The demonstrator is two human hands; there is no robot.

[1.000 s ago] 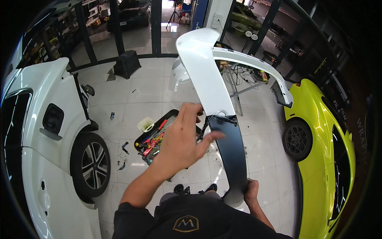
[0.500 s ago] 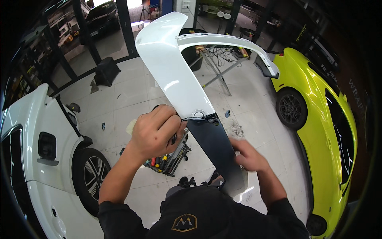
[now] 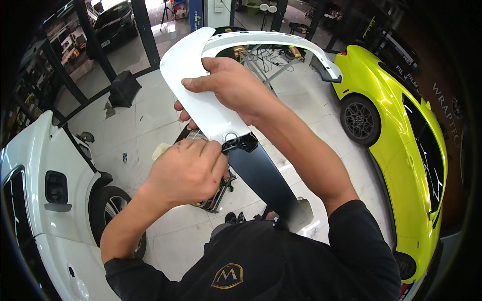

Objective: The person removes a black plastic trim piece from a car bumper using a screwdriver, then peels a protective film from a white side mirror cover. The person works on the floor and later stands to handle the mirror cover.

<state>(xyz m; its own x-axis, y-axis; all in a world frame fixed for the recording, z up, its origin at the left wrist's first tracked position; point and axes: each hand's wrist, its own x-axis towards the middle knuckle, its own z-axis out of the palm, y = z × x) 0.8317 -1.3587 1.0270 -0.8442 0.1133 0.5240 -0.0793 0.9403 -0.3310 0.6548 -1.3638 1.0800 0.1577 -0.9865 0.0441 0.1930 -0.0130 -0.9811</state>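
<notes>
A long, curved car bumper (image 3: 213, 115) lies before me, glossy white at its far part. Its nearer section (image 3: 263, 175) is dark and reaches toward my torso. Crumpled glossy black film (image 3: 247, 142) sits where white meets dark, beside a small round outline. My left hand (image 3: 188, 168) is closed at the left end of that film; its fingertips are mostly hidden. Farther up, my right hand (image 3: 231, 88) grips the white part, thumb on top and fingertips showing past the left edge.
The bumper's far side is over a folding stand (image 3: 271, 83). Below my left hand is a tool cart (image 3: 213, 203), partly hidden. A white car (image 3: 40, 220) stands at left, a yellow-green car (image 3: 401, 160) at right. A black box (image 3: 125, 89) is on the tiled floor.
My right hand has moved from the dark near section up to the white part and taken hold of it. The left hand stays at the film's edge.
</notes>
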